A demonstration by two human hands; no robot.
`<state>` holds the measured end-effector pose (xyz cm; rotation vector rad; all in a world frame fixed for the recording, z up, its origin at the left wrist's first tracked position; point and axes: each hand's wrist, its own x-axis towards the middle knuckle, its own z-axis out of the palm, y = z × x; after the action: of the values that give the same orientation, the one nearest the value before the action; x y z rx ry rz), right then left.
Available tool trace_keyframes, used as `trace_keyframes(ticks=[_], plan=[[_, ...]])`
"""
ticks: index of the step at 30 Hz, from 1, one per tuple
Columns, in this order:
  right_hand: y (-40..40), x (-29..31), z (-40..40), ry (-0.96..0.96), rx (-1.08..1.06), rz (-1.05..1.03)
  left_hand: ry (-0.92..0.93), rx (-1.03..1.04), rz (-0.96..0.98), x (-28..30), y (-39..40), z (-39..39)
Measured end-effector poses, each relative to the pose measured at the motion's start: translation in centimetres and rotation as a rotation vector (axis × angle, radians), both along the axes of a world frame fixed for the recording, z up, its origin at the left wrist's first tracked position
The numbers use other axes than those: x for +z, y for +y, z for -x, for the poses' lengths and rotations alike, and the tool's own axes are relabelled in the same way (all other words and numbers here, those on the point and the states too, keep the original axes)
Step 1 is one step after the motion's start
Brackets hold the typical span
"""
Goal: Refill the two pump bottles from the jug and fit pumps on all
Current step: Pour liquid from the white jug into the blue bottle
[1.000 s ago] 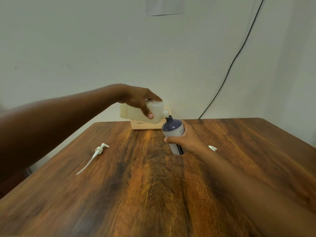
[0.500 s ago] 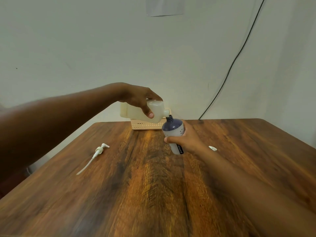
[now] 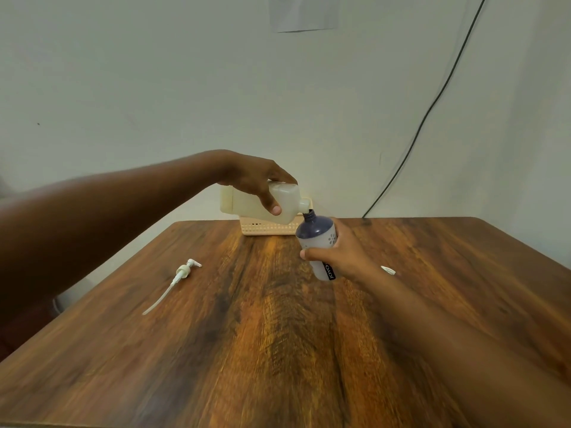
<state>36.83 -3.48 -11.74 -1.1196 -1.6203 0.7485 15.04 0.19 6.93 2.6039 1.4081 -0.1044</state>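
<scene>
Nearest us the table [image 3: 278,350] is bare wood, our two forearms reaching out over it. Toward the left edge a pump [image 3: 182,271] lies flat, its long tube pointing back at us. Past the middle, our right hand [image 3: 340,257] wraps its fingers and thumb round the bottle [image 3: 318,239], which is tilted with its open neck leaning up and left (whether its base touches the table we cannot tell). Just right of that hand, a small white piece [image 3: 388,270] lies on the wood. Above and left of the bottle our left hand [image 3: 256,180] grips the jug [image 3: 247,203] from above, thumb down its near face; the jug is tipped nearly level, its spout right at the bottle's neck. Behind them a basket [image 3: 265,228] sits at the far edge against the wall [image 3: 154,88].
</scene>
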Motion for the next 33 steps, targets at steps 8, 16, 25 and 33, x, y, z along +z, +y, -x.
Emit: trace_keyframes(ticks=[8, 16, 25, 33], plan=[[0.04, 0.35, 0.13, -0.016, -0.002, -0.023, 0.016, -0.012, -0.005, 0.40, -0.42, -0.09], [-0.15, 0.32, 0.10, -0.015, 0.001, -0.024, 0.031, -0.012, -0.014, 0.47, -0.33, -0.12], [-0.39, 0.43, 0.14, -0.010, 0.002, -0.021, 0.017, -0.019, -0.005, 0.47, -0.09, -0.06], [-0.36, 0.27, -0.03, 0.000, 0.008, -0.022, 0.024, -0.011, -0.005, 0.40, 0.00, -0.14]])
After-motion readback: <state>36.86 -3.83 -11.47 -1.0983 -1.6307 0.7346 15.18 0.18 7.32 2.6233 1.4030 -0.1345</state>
